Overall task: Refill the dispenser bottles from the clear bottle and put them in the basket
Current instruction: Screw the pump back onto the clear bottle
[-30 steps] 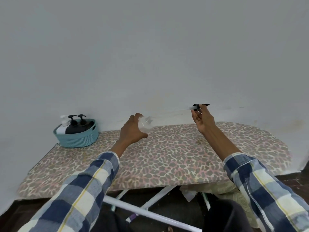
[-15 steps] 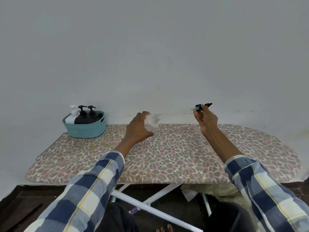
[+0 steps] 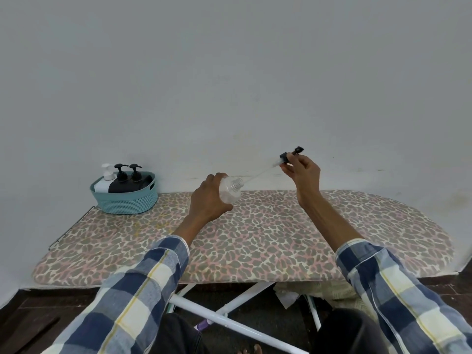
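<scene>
Left hand (image 3: 209, 200) gripping clear bottle (image 3: 229, 190), tilted over ironing board (image 3: 281, 241); right hand (image 3: 302, 172) pinching black pump head (image 3: 287, 157), tube tip at bottle neck.

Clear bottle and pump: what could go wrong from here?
1. The left hand holds the clear bottle tilted with its neck open; any liquid inside could spill onto the board.
2. The pump, pinched in the right hand, has a long thin tube that may miss the neck or drip.
</scene>
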A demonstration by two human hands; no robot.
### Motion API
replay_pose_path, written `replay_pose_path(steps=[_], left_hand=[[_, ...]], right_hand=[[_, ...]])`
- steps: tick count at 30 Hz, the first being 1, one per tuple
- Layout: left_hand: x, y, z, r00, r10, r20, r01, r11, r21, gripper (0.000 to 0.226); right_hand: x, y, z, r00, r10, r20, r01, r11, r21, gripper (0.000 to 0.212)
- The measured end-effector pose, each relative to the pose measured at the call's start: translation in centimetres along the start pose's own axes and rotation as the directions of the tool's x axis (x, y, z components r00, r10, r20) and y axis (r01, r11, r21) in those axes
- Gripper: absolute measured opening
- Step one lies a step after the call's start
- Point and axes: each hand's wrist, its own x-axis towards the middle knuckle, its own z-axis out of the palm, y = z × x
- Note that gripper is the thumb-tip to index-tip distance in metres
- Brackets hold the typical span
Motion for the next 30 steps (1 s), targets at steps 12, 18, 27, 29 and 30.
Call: replay_pose_path(steps=[12, 18, 27, 29, 30], left_hand=[[0.8, 6.6, 0.8, 0.995, -0.097, -0.016, 0.086, 0.935, -0.343, 0.087], [0.1, 6.7, 2.2, 0.993, -0.113, 0.034, 0.118, 0.917, -0.381, 0.086], [0.6, 5.5, 2.0, 0.996, -0.021, 0.090, 0.064, 0.859, -0.508, 0.091], [0.6, 5.4, 2.2, 0.996, -0.029, 0.088, 0.071, 0.851, -0.520, 0.094], [0.7, 5.4, 2.4, 0.996, -0.040, 0.082, 0.077, 0.848, -0.524, 0.095]], right_hand=[[-3.8, -1.5, 6.6, 0.863, -0.235, 0.448, 0.459, 0.737, -0.496, 0.021], [-4.0, -1.0, 5.8, 0.845, -0.153, 0.512, 0.482, 0.634, -0.605, 0.024], [-3.5, -1.2, 6.0, 0.833, -0.033, 0.552, 0.438, 0.650, -0.621, 0.018], [-3.2, -1.3, 6.3, 0.839, -0.006, 0.545, 0.413, 0.660, -0.628, 0.018], [-3.0, -1.4, 6.4, 0.839, 0.011, 0.544, 0.402, 0.661, -0.634, 0.018]])
